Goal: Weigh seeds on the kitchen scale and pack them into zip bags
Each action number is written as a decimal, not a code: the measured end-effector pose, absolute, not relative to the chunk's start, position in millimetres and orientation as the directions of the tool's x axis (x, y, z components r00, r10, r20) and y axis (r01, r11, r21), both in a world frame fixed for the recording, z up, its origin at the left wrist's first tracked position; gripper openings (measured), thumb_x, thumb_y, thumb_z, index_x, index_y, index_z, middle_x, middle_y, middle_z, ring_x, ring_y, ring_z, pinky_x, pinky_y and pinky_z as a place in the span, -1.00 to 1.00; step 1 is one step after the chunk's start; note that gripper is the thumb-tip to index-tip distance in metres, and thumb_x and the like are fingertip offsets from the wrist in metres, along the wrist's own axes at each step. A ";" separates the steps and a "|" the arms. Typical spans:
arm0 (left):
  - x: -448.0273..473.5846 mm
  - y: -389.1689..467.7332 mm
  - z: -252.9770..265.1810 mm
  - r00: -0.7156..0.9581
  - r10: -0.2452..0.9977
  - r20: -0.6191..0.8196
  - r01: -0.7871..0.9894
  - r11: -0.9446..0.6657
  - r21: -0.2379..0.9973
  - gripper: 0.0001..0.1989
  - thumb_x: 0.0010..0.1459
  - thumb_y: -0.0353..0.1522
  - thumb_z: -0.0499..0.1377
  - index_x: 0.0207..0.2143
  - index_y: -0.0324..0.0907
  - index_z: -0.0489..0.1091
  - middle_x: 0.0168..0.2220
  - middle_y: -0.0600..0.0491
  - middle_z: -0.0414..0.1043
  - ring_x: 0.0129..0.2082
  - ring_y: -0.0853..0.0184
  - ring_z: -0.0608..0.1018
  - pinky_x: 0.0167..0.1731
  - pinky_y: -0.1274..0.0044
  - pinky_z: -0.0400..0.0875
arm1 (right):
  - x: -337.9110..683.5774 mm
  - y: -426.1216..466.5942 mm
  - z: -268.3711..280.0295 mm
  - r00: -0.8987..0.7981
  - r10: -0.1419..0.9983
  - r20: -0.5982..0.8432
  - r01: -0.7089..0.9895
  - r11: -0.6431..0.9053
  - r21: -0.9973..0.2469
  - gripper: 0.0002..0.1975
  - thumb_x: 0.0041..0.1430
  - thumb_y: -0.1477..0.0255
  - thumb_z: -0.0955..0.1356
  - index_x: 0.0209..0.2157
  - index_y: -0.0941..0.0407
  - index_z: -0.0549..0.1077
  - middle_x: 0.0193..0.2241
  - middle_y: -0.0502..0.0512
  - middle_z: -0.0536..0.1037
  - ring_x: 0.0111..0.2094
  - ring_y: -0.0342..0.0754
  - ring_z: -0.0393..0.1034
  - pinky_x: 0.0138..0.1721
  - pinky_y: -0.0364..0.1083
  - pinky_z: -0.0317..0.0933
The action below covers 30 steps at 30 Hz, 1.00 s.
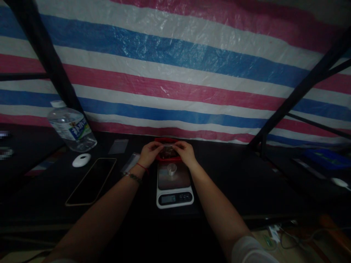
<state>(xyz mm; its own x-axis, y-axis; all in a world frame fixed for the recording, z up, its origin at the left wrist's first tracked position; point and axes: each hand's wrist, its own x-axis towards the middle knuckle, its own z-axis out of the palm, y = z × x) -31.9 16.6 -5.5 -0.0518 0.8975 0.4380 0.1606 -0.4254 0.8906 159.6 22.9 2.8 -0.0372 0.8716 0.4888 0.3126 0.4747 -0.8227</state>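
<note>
Pinched between the fingertips of both hands is a small clear plastic bag [168,145], its pale top edge stretched between them. My left hand [150,153] grips one side, closed, and my right hand [186,152] grips the other, also closed. Below and behind the bag lies a red tray [166,140] with dark contents that I cannot make out. Just in front stands a white kitchen scale [175,202] with a dark weighing plate and a lit display. A small clear cup [172,169] sits on its plate, between my forearms.
Left of my left hand lie a flat clear bag [119,146] and another clear bag [131,162]. Further left are a phone [91,181], a white oval object [81,160] and a large water bottle [72,126]. Black frame bars [285,93] slant before a striped sheet [175,87].
</note>
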 end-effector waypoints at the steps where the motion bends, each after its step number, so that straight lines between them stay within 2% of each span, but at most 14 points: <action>1: -31.5 15.5 -4.5 -0.038 0.898 0.439 0.155 -0.428 0.890 -0.70 -0.04 -0.15 0.26 -0.41 -0.22 0.49 -0.40 0.01 0.52 -0.39 0.32 0.53 -0.31 0.49 0.45 | 159.6 22.7 3.1 -0.040 0.872 0.487 0.306 0.475 -0.825 -0.85 0.00 0.32 0.41 -0.42 0.11 0.55 -0.40 0.05 0.59 -0.33 -0.03 0.47 -0.21 -0.09 0.31; 6: -29.3 11.3 -1.5 0.019 0.917 0.398 0.135 -0.397 0.908 -0.68 -0.03 -0.14 0.25 -0.37 -0.23 0.47 -0.45 0.04 0.51 -0.52 0.38 0.50 -0.47 0.53 0.45 | 158.7 19.8 6.4 -0.093 0.874 0.477 0.283 0.482 -0.829 -0.85 0.01 0.33 0.40 -0.40 0.11 0.55 -0.39 0.06 0.59 -0.33 -0.05 0.46 -0.23 -0.10 0.31; 12: -28.8 10.7 -3.3 0.035 0.906 0.421 0.188 -0.420 0.888 -0.73 0.01 -0.17 0.22 -0.38 -0.22 0.47 -0.46 0.05 0.52 -0.53 0.38 0.51 -0.48 0.55 0.45 | 157.8 16.6 9.1 -0.141 0.829 0.542 0.340 0.554 -0.760 -0.90 0.02 0.37 0.40 -0.44 0.09 0.54 -0.40 0.03 0.57 -0.32 -0.07 0.44 -0.21 -0.11 0.28; 16: -27.4 11.4 -6.0 0.086 0.881 0.465 0.246 -0.471 0.847 -0.74 0.04 -0.19 0.21 -0.35 -0.21 0.49 -0.38 0.02 0.55 -0.42 0.34 0.55 -0.38 0.52 0.48 | 156.7 15.7 8.9 -0.165 0.791 0.589 0.330 0.607 -0.723 -0.90 0.04 0.37 0.39 -0.45 0.09 0.53 -0.41 0.04 0.54 -0.32 -0.07 0.42 -0.24 -0.11 0.27; 21: -25.7 11.0 -8.2 0.121 0.840 0.529 0.356 -0.535 0.766 -0.78 0.05 -0.21 0.20 -0.36 -0.16 0.52 -0.36 0.03 0.56 -0.33 0.31 0.56 -0.26 0.49 0.47 | 153.6 11.8 11.8 -0.228 0.781 0.582 0.353 0.623 -0.698 -0.93 0.06 0.41 0.39 -0.44 0.08 0.54 -0.40 0.05 0.56 -0.30 -0.06 0.43 -0.23 -0.11 0.28; 30: -24.3 6.6 -3.0 0.165 0.809 0.565 0.392 -0.579 0.715 -0.79 0.09 -0.24 0.17 -0.34 -0.17 0.52 -0.33 0.03 0.56 -0.34 0.32 0.55 -0.26 0.49 0.45 | 151.0 5.7 18.3 -0.302 0.713 0.633 0.378 0.699 -0.608 -0.91 0.09 0.46 0.38 -0.45 0.09 0.55 -0.41 0.05 0.56 -0.31 -0.07 0.44 -0.17 -0.09 0.28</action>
